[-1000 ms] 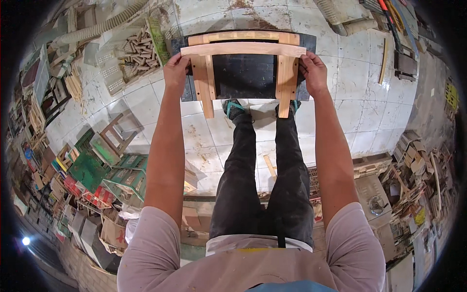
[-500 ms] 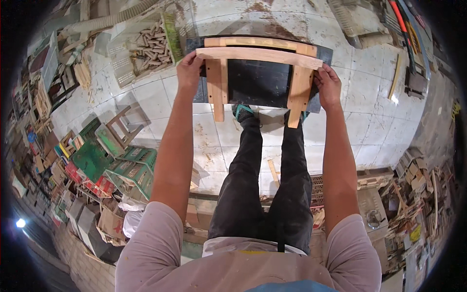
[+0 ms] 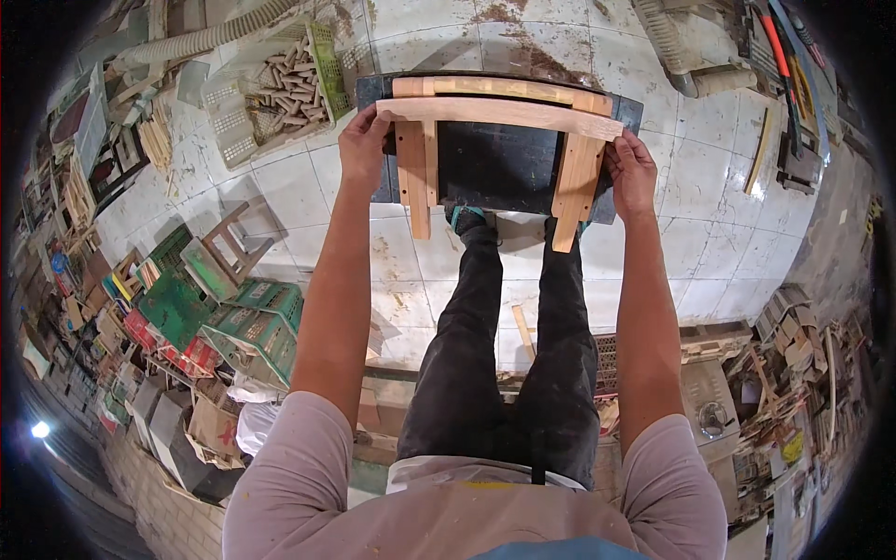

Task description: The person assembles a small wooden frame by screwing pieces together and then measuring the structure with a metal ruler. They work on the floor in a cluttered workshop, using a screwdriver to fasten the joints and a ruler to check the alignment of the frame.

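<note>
A long, slightly curved wooden slat [image 3: 499, 115] spans the gap between my hands. My left hand [image 3: 362, 149] pinches its left end, and my right hand [image 3: 632, 168] grips the right end between thumb and fingers. Beneath the slat is a wooden frame, with a rail [image 3: 499, 90] along its far side, a left leg piece [image 3: 412, 173] and a right leg piece [image 3: 577, 187]. Dark holes show in both leg pieces. This frame rests on a dark board [image 3: 499, 163]. Whether the slat touches the frame cannot be made out.
A plastic crate [image 3: 327, 70] holding many short wooden pegs [image 3: 289, 84] sits at far left. Green crates [image 3: 257, 327] and a small wooden stool frame [image 3: 238, 238] are at left. Grey corrugated hose [image 3: 663, 42] lies far right, near orange-handled tools [image 3: 773, 42]. Scrap wood [image 3: 793, 373] is heaped at right.
The slat's right end has dropped slightly toward me and to the right, together with my right hand. Both hands keep their hold. The view has shifted a little.
</note>
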A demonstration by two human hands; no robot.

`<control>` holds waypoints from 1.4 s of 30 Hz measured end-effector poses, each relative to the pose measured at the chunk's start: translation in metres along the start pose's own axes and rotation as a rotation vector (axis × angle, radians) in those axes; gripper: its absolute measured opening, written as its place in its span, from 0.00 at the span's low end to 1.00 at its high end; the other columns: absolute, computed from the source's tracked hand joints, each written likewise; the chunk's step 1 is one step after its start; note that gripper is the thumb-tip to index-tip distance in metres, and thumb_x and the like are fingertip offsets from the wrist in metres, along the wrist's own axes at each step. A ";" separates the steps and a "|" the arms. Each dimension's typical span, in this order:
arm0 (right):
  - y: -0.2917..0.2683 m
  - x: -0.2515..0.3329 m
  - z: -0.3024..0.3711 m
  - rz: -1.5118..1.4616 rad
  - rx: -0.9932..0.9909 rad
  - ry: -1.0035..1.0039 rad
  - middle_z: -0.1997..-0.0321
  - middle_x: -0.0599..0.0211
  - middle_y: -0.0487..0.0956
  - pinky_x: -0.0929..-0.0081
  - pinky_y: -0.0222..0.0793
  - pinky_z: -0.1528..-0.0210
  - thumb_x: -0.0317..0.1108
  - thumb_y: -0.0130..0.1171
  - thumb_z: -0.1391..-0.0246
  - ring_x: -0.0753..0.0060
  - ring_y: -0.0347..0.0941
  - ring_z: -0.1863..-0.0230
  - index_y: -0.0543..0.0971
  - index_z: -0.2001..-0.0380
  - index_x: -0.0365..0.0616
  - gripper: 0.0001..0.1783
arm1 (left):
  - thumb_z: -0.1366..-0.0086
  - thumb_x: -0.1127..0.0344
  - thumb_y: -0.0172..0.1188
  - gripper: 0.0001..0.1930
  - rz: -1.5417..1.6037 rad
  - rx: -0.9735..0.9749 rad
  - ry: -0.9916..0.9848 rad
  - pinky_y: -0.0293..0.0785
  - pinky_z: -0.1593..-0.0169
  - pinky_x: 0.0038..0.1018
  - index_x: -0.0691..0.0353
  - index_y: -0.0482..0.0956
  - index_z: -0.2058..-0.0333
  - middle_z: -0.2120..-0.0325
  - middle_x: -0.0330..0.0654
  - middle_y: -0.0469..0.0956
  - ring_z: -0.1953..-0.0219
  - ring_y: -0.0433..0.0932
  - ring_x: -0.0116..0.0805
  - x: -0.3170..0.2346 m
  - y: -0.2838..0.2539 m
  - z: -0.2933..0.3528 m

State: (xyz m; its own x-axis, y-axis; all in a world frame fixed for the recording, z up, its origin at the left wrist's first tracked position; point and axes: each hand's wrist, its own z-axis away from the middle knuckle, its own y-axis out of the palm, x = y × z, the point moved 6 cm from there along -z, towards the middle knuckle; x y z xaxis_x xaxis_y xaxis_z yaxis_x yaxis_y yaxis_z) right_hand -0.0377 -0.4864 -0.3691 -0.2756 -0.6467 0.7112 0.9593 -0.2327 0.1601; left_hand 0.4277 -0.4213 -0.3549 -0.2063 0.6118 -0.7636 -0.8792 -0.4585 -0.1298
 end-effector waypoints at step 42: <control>-0.082 -0.043 0.138 0.894 -0.139 -0.083 0.68 0.57 0.85 0.64 0.76 0.58 0.41 0.61 0.40 0.58 0.83 0.63 0.85 0.61 0.43 0.13 | 0.33 0.62 0.53 0.13 -1.249 1.026 0.349 0.75 0.54 0.47 0.65 0.80 0.62 0.65 0.54 0.80 0.59 0.80 0.57 0.213 -0.021 0.275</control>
State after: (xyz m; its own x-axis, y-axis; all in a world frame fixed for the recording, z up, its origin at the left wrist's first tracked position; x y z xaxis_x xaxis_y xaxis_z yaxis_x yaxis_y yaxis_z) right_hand -0.0957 -0.3395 -0.3180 0.5784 -0.5752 0.5785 0.7956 0.2414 -0.5556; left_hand 0.2837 -0.1041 -0.3412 0.7767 0.0217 -0.6296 -0.3456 0.8502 -0.3971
